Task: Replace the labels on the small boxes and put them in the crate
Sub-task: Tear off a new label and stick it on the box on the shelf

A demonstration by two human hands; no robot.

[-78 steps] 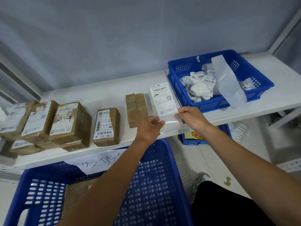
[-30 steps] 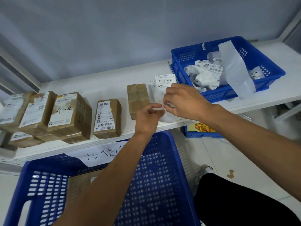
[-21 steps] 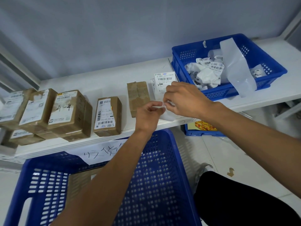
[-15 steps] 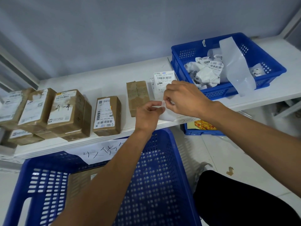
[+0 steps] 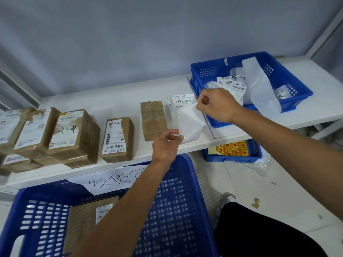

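— Between the hands, what?
— A label (image 5: 189, 121): left hand (image 5: 166, 145) pinches its near corner, right hand (image 5: 217, 105) its far corner.
— Box?
— Bare box (image 5: 153, 119) just beyond the left hand; crate (image 5: 176, 201) beneath its forearm.

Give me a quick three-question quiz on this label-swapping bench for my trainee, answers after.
1. True or false: the bare brown taped cardboard box beside the white label sheet carries a printed label on top.
2. What lies in the small blue plastic basket on the white shelf? A crumpled white labels; B tape rolls; C scissors.
3. Fill in: the left hand pinches the sheet's lower corner, the ___ hand its upper corner.
Key: 1 false; 2 A; 3 right hand.
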